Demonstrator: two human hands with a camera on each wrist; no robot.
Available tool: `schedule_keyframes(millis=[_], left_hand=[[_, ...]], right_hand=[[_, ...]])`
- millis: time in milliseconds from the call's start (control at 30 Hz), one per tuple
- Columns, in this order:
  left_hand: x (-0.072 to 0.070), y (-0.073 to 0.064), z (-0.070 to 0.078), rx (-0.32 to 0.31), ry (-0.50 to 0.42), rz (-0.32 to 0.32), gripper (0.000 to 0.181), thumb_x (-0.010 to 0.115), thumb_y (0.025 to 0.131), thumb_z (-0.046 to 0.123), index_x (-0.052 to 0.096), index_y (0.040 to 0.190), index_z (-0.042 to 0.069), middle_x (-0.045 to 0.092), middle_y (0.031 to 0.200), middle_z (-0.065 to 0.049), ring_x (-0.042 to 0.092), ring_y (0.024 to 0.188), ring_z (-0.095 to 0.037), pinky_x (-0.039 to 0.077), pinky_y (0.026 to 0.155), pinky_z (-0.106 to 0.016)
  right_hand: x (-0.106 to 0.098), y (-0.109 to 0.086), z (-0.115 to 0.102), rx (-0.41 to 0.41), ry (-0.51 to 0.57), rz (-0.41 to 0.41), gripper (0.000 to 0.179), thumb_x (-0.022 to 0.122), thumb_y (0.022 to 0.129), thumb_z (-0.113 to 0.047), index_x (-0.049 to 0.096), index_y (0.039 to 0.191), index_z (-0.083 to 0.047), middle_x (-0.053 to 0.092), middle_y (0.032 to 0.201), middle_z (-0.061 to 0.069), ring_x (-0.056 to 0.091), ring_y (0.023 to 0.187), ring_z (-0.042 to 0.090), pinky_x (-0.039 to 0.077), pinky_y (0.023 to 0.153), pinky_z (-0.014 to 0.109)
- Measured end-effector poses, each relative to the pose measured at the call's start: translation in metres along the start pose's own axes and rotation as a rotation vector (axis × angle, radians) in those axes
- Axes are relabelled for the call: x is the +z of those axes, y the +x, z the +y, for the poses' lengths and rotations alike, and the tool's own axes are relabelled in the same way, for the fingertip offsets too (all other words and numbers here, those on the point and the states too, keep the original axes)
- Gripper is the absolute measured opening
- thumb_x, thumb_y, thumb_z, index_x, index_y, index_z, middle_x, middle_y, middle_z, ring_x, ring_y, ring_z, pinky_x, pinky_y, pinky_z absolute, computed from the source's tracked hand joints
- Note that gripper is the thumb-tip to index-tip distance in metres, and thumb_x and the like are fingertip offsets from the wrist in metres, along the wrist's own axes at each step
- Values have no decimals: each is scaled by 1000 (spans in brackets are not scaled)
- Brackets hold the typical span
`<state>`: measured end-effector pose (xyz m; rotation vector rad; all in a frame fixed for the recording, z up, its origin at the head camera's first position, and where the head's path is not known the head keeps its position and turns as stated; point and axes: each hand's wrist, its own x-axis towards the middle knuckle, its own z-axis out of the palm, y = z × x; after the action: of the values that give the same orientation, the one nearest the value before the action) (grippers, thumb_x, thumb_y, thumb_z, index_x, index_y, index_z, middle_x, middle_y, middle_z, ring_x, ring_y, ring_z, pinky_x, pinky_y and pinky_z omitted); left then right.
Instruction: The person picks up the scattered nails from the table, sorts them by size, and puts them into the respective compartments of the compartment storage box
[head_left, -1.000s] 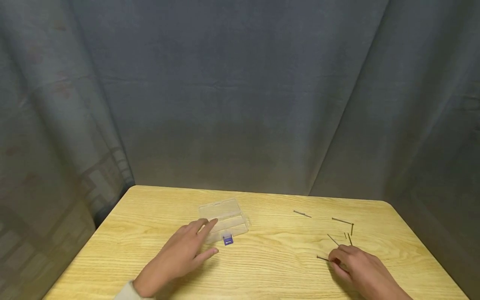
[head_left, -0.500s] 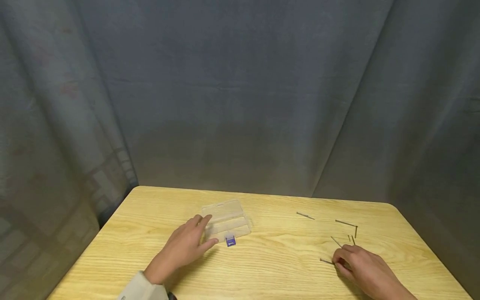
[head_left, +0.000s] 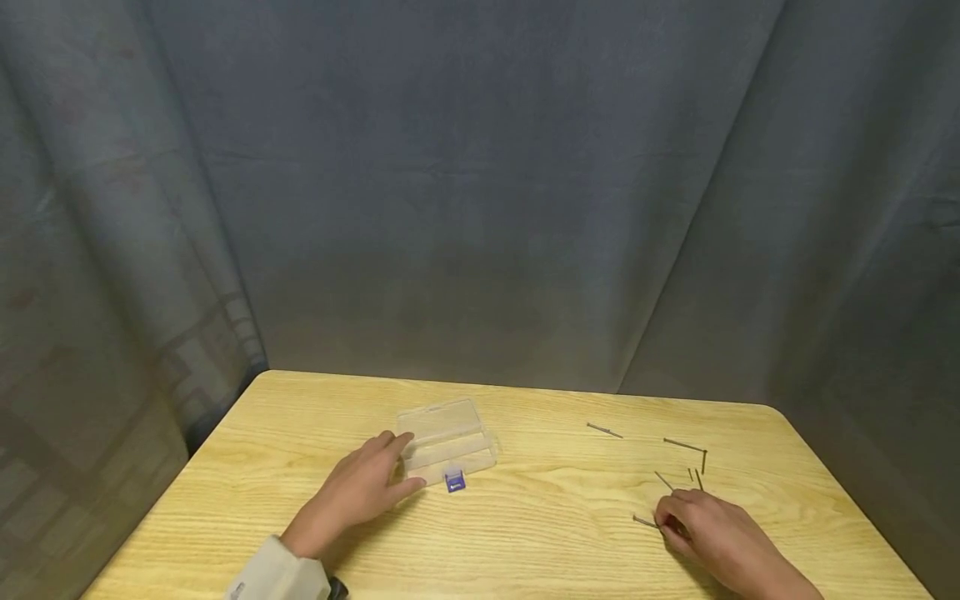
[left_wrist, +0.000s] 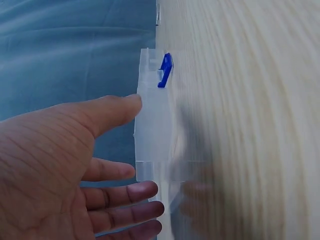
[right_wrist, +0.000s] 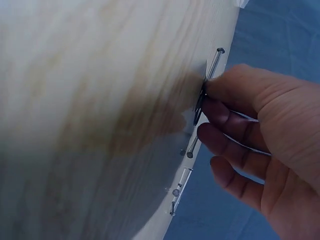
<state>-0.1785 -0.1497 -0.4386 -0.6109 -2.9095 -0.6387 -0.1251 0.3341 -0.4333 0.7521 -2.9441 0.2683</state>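
Note:
My left hand is at the left edge of a clear plastic case, fingers spread and relaxed. The case lies on the table with its lid laid back and a blue latch at the front. In the left wrist view the thumb points at the case, fingertips right by its edge. My right hand is low over the table at the right, thumb and index finger pinching a nail. Another nail juts out to the left of those fingertips.
Beyond the right hand lie several more nails, among them one long nail and a short one. Two thin nails lie together further back. A grey curtain hangs behind the wooden table.
My left hand has drawn back slightly to the left, off the case's inside toward its edge. My right hand stays at the same nails, with only small finger movements.

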Motion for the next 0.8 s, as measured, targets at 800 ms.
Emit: schedule_keyframes(millis=[800], left_hand=[[3, 5, -6, -38, -69, -45, 70, 79, 90, 43, 58, 141, 0, 62, 115, -7, 58, 99, -21, 52, 80, -47]], right_hand=[[6, 7, 4, -153, 58, -5, 34, 72, 75, -6, 48, 73, -29, 35, 69, -23, 31, 60, -3, 31, 53, 23]])
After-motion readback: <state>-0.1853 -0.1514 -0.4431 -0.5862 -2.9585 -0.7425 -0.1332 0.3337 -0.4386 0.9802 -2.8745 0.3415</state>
